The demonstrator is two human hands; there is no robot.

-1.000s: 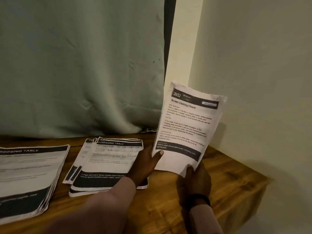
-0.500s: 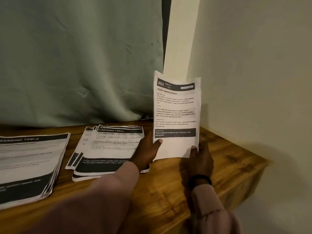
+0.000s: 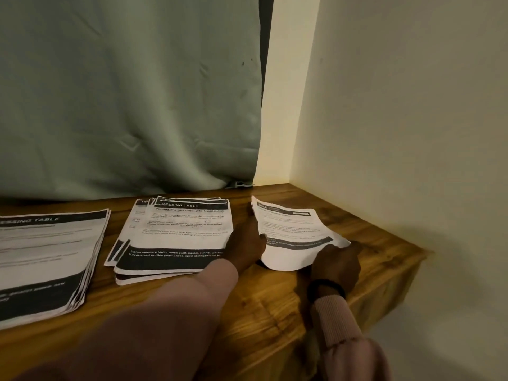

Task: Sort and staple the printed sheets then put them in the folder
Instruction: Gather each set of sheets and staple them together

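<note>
Right hand (image 3: 336, 261) fingers are gripping the near right corner of a printed sheet (image 3: 291, 235) numbered "2652"; the left hand (image 3: 246, 247) is pinching its left edge. The sheet is lying nearly flat on the wooden tabletop (image 3: 275, 306), just right of a fanned stack (image 3: 176, 235) headed "DRESSING TABLE". A thicker stack (image 3: 44, 259) is lying far left.

Left stack (image 3: 41, 259) cut by frame edge (heading clipped).

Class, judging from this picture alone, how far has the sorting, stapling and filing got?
Done: two sorted stacks, the thick left stack and fanned middle stack. In hand: both hands, left hand and right hand, lay a white printed sheet on the wooden table. Left: stapling, filing; no stapler or folder visible.
</note>
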